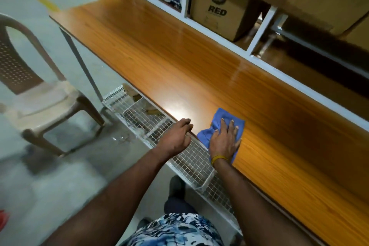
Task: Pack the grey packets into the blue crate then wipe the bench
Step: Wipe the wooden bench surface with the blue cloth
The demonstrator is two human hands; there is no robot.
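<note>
I'm on the wiping step: my right hand point(223, 142) presses flat, fingers spread, on the blue cloth point(219, 126) at the tabletop's point(159, 50) near edge, my left hand point(177, 136) rests loosely curled on that edge at its nine o'clock, with no packets or crate in view, so next I judge the cloth should sweep toward eleven o'clock.

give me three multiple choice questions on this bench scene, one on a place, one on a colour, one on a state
1. Where does the left hand rest?
A. on the bench's near edge
B. on the chair
C. on the cardboard box

2. What colour is the cloth?
A. red
B. blue
C. white

3. How does the right hand meet the cloth?
A. hovers well above it
B. pinches one corner in the air
C. presses it flat on the bench

Answers: 1 A, its fingers lie over the wooden edge. 2 B, the fabric is plainly blue. 3 C, spread fingers lie on the cloth against the wood.
</note>
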